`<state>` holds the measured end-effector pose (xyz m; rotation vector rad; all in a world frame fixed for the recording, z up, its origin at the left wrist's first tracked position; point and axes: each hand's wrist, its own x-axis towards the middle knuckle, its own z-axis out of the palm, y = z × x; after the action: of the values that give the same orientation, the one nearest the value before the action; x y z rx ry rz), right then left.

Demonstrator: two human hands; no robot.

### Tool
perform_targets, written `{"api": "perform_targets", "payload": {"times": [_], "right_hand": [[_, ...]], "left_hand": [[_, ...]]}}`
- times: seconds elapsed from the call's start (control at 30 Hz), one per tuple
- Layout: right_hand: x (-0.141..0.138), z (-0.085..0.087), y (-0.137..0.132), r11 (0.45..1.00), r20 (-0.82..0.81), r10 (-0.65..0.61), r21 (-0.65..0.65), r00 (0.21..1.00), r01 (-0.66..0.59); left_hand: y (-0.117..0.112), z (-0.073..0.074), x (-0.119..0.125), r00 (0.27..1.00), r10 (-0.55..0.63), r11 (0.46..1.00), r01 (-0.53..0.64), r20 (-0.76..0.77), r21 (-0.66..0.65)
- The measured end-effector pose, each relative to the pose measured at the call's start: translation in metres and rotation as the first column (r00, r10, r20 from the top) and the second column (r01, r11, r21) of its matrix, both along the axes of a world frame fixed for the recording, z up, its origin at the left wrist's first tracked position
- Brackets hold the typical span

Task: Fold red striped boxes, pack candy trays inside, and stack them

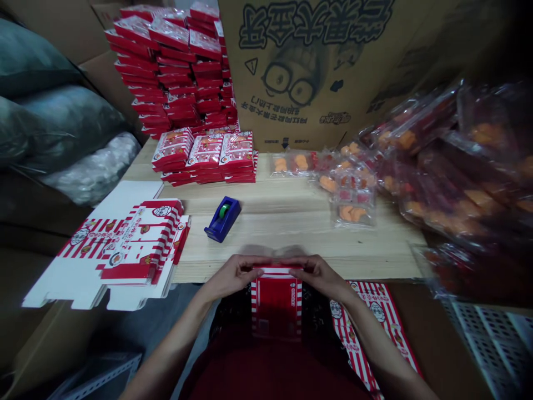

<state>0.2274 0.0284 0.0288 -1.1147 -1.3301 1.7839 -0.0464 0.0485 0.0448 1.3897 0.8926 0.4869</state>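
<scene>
A red box with white-striped edges is held upright against the table's near edge. My left hand pinches its upper left corner, thumb on the near face and fingers along the top. At the upper right corner, my right hand grips it the same way. A pale strip shows along the top between both thumbs. Beyond my hands lies a blue tape dispenser with a green core. Flat printed cartons are piled to the left.
Tall stacks of red boxes rise at the back left, with lower stacks before them. A big cardboard carton stands behind. Clear food packets and a heap of bagged trays occupy the right. Striped sheets lie below the table edge.
</scene>
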Motion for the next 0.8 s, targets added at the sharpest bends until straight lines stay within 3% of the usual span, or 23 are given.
{"api": "perform_targets", "payload": {"times": [0.13, 0.27, 0.43, 0.67, 0.8], "right_hand": [[0.0, -0.006, 0.013, 1.0, -0.007, -0.003, -0.019, 1.0, 0.003], [0.001, -0.015, 0.026, 1.0, -0.025, 0.009, -0.021, 1.0, -0.009], [0.001, -0.018, 0.032, 0.999, -0.02, 0.032, -0.032, 0.999, -0.033], [-0.005, -0.012, 0.01, 0.999, -0.02, 0.018, -0.028, 1.0, -0.019], [-0.003, -0.004, -0.005, 0.993, 0.054, -0.011, 0.118, 0.998, 0.005]], "left_hand": [[0.01, -0.004, 0.004, 0.999, 0.035, 0.999, -0.033, -0.035, 0.032], [0.018, -0.011, 0.01, 0.997, 0.076, 0.997, -0.076, -0.018, -0.001], [0.023, -0.01, 0.013, 0.998, 0.064, 0.997, -0.065, -0.021, -0.046], [0.01, -0.006, 0.008, 0.995, 0.073, 0.997, -0.074, -0.073, -0.007], [0.0, 0.006, 0.007, 0.993, 0.078, 0.995, -0.073, -0.084, 0.062]]}}
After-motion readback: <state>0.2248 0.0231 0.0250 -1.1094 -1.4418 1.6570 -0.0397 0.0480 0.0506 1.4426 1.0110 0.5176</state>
